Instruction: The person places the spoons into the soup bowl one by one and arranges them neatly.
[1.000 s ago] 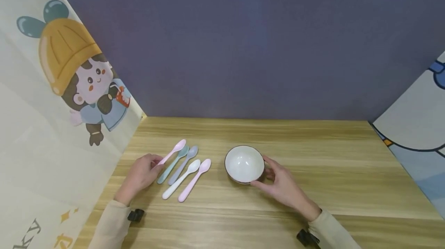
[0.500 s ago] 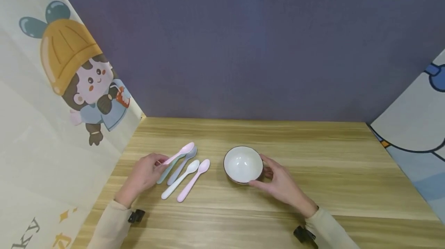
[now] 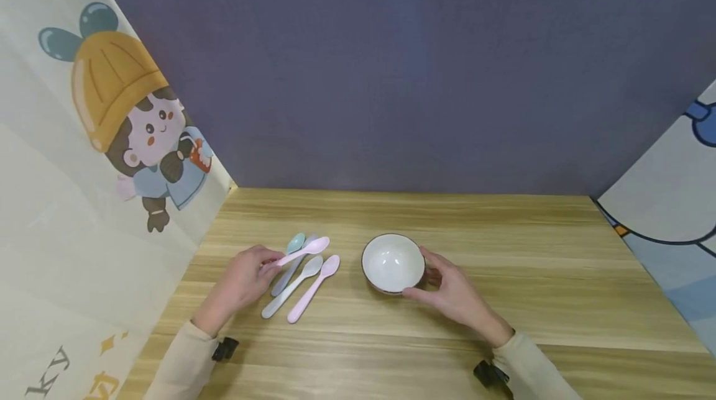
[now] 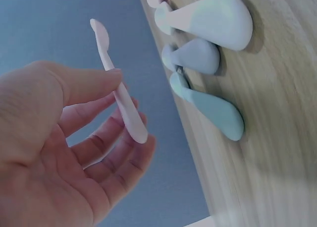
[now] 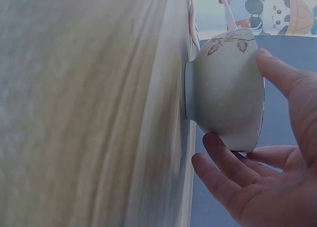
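My left hand (image 3: 243, 279) pinches a pink spoon (image 3: 316, 246) by its handle, thumb against fingers. In the left wrist view this spoon (image 4: 130, 115) is off the table. Below it lie a teal spoon (image 3: 296, 242), partly hidden, and a greyish-purple spoon (image 3: 285, 280). Beside them rest a white spoon (image 3: 291, 289) and a second pink spoon (image 3: 313, 290). A white bowl (image 3: 393, 262) with a dark rim stands upright to their right. Curled around the bowl's right side, my right hand (image 3: 457, 297) holds it; the right wrist view shows a leaf pattern on the bowl's outside (image 5: 228, 88).
The wooden table (image 3: 531, 251) carries all these things. A dark blue-grey panel (image 3: 414, 77) rises at its back edge. Pale printed panels flank it, the left one bearing a cartoon figure (image 3: 159, 130).
My left hand has moved right with the pink spoon, which now crosses above the teal and greyish-purple spoons. The right hand and bowl stay about where they were.
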`<state>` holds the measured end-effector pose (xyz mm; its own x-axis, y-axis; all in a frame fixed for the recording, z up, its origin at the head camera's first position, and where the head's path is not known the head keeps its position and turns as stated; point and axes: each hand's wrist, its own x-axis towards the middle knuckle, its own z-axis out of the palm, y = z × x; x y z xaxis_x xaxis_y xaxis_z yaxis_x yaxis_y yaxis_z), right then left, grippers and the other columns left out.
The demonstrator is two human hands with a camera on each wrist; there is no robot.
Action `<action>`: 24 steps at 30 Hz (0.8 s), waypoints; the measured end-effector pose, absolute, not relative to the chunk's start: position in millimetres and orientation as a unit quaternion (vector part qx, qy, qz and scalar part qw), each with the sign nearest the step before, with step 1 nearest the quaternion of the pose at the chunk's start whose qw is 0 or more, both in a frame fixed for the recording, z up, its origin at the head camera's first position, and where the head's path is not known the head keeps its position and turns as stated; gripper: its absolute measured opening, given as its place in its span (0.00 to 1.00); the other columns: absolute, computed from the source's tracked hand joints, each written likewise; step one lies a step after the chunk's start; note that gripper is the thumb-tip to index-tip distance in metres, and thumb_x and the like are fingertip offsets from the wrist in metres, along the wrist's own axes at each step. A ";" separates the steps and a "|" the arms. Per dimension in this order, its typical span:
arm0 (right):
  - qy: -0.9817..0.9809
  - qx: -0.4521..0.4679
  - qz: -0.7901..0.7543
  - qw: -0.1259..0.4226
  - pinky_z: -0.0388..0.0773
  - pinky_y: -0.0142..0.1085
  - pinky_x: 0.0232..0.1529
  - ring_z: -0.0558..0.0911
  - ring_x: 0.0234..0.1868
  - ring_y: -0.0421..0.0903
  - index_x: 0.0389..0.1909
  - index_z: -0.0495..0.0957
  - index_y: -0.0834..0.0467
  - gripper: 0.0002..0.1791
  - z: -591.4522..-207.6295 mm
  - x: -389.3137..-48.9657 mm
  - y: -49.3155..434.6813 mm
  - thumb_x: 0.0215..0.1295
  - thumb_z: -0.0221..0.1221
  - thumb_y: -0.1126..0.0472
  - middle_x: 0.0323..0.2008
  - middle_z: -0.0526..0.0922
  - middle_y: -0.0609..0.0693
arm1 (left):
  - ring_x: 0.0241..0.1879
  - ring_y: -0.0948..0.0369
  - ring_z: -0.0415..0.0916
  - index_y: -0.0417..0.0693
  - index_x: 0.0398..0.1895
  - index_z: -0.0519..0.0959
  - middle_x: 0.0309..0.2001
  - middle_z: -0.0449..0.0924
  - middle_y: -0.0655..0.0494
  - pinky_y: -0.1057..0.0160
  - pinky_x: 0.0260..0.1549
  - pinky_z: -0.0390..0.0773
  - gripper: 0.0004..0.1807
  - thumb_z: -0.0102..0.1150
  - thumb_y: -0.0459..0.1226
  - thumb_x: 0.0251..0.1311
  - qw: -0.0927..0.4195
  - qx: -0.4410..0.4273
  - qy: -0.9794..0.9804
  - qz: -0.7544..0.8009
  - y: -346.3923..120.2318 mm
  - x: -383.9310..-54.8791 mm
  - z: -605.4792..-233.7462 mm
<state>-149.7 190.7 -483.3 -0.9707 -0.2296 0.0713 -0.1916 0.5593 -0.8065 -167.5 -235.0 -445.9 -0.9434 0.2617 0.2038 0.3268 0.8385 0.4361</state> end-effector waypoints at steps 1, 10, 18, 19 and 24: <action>0.883 -0.119 -0.453 0.021 0.87 0.49 0.58 0.88 0.58 0.58 0.79 0.64 0.65 0.60 -483.2 -149.6 190.8 0.52 0.81 0.42 0.71 0.75 0.69 | 0.37 0.59 0.82 0.42 0.49 0.90 0.42 0.88 0.50 0.55 0.38 0.83 0.11 0.70 0.32 0.65 0.072 -0.156 -0.956 -0.238 -234.0 -167.1 -446.6; 0.893 -0.117 -0.434 0.025 0.87 0.52 0.57 0.88 0.57 0.60 0.79 0.64 0.65 0.60 -481.0 -151.0 192.8 0.53 0.80 0.40 0.72 0.74 0.70 | 0.34 0.63 0.78 0.43 0.50 0.90 0.43 0.88 0.52 0.61 0.35 0.78 0.12 0.71 0.33 0.64 0.096 -0.188 -0.945 -0.249 -221.5 -163.0 -447.4; 0.897 -0.112 -0.427 0.033 0.86 0.53 0.58 0.88 0.58 0.60 0.80 0.64 0.64 0.60 -479.7 -151.1 192.7 0.53 0.80 0.39 0.73 0.74 0.70 | 0.36 0.63 0.80 0.42 0.49 0.90 0.43 0.88 0.52 0.61 0.36 0.79 0.12 0.72 0.32 0.63 0.114 -0.205 -0.938 -0.254 -213.9 -161.6 -446.6; 0.897 -0.111 -0.426 0.033 0.86 0.53 0.58 0.88 0.58 0.60 0.80 0.64 0.64 0.60 -479.5 -151.0 192.7 0.53 0.80 0.39 0.72 0.74 0.70 | 0.36 0.62 0.80 0.42 0.49 0.90 0.43 0.88 0.52 0.60 0.36 0.79 0.12 0.73 0.32 0.63 0.117 -0.208 -0.938 -0.253 -213.3 -161.8 -447.1; 0.897 -0.109 -0.427 0.032 0.86 0.54 0.58 0.88 0.59 0.60 0.80 0.64 0.64 0.60 -479.1 -150.8 192.7 0.53 0.80 0.38 0.73 0.74 0.69 | 0.36 0.59 0.82 0.42 0.49 0.90 0.42 0.89 0.52 0.57 0.37 0.82 0.12 0.74 0.32 0.61 0.132 -0.226 -0.931 -0.253 -209.6 -162.5 -448.5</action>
